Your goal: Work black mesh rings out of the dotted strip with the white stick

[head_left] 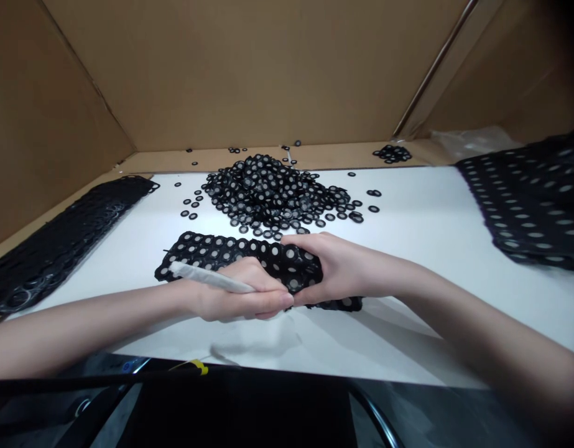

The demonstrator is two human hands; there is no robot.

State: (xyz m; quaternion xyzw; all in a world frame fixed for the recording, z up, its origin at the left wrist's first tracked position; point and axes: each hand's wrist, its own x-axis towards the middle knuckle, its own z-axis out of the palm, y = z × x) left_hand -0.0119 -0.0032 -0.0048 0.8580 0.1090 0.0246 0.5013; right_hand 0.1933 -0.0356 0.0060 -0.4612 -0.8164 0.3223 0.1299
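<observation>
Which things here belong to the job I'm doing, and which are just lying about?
Likely part of the job:
- Strip, gripped by your right hand
- White tool, in your left hand
- Ring pile, just beyond the strip

Seemingly just lying about:
- Left sheet, untouched
- Right sheet, untouched
- Small ring cluster, at the back
- Clear plastic, back right
</observation>
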